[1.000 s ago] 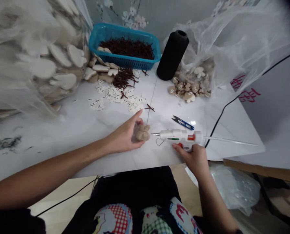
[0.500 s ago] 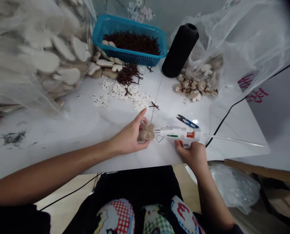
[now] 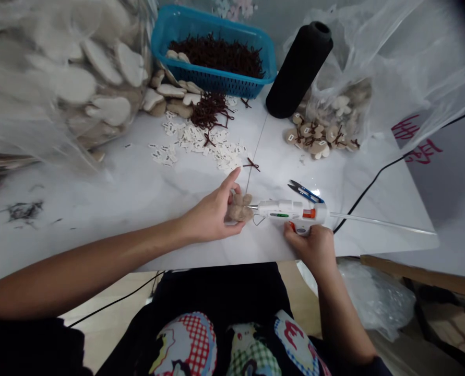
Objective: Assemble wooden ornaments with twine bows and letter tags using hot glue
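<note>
A grey wall (image 3: 275, 13) with pale blossoms (image 3: 236, 8) stands at the far side. The white, grey-veined surface (image 3: 157, 198) catches a bright glint right of centre. Pale floor (image 3: 107, 324) shows near left; a brown wooden edge (image 3: 420, 274) runs at near right.

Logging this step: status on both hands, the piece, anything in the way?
Left hand holding piece. Right hand gripping glue gun. Nozzle at piece, no obstruction seen; snips just beyond gun.
</note>
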`<control>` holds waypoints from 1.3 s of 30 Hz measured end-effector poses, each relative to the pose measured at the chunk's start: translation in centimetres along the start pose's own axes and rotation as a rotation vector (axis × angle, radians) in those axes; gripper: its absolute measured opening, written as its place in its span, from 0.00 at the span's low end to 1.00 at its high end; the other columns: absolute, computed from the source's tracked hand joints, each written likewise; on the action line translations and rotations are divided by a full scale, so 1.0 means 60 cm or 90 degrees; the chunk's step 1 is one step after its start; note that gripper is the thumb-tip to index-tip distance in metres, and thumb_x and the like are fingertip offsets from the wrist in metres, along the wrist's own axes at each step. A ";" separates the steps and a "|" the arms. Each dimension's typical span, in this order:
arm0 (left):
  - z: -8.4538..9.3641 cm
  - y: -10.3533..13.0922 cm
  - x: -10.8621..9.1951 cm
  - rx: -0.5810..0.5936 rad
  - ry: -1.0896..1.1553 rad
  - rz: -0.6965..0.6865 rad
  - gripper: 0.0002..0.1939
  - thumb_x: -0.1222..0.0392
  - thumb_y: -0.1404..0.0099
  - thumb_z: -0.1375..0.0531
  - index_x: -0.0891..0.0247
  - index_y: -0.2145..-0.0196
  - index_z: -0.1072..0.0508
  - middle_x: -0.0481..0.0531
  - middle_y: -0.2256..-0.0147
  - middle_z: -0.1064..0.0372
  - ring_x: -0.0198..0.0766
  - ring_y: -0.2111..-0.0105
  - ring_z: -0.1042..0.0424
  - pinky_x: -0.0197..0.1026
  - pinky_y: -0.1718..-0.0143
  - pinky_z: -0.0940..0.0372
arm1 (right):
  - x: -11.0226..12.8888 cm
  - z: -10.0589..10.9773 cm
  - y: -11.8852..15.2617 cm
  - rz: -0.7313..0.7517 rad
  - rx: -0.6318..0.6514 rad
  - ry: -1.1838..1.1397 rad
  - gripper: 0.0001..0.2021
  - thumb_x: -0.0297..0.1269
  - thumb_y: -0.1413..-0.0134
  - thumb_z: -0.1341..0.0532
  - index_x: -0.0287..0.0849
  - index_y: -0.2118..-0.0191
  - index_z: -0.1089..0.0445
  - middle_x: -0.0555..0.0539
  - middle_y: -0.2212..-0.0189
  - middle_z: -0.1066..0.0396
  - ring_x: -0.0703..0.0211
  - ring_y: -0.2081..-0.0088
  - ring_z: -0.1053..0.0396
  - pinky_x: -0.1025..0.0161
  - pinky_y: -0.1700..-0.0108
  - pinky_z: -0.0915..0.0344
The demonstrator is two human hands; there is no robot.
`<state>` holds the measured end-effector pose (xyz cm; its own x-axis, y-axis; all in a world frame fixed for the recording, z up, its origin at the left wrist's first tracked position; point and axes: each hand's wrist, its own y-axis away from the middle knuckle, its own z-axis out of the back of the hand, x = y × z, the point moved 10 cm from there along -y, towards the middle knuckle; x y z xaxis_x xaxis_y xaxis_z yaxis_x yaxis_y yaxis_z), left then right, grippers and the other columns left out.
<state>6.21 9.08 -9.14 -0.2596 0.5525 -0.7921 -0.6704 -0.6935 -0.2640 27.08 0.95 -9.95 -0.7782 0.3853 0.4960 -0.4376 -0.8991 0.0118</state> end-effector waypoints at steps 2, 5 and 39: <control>-0.001 -0.001 0.000 -0.001 0.002 -0.001 0.57 0.62 0.47 0.35 0.48 0.35 0.74 0.52 0.54 0.41 0.33 0.67 0.35 0.39 0.65 0.35 | 0.000 0.000 0.000 0.002 0.003 -0.001 0.23 0.50 0.62 0.41 0.47 0.90 0.53 0.54 0.92 0.50 0.67 0.86 0.49 0.65 0.82 0.53; -0.002 -0.001 0.003 0.002 0.002 0.004 0.57 0.61 0.47 0.35 0.48 0.35 0.75 0.53 0.54 0.41 0.34 0.67 0.34 0.40 0.64 0.35 | 0.001 0.002 0.000 0.002 -0.001 0.005 0.23 0.50 0.62 0.40 0.47 0.90 0.53 0.54 0.92 0.51 0.67 0.86 0.49 0.65 0.82 0.53; 0.032 -0.006 -0.027 -0.087 0.170 -0.113 0.52 0.65 0.49 0.34 0.45 0.38 0.63 0.50 0.57 0.46 0.35 0.62 0.38 0.44 0.60 0.33 | -0.028 0.039 0.009 -0.072 -0.094 0.002 0.22 0.51 0.64 0.38 0.47 0.90 0.50 0.52 0.92 0.46 0.63 0.87 0.43 0.65 0.83 0.49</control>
<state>5.57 9.31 -6.70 0.0556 0.5419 -0.8386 -0.5849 -0.6630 -0.4673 29.20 -0.65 -8.74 -0.7219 0.4828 0.4958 -0.5834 -0.8099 -0.0608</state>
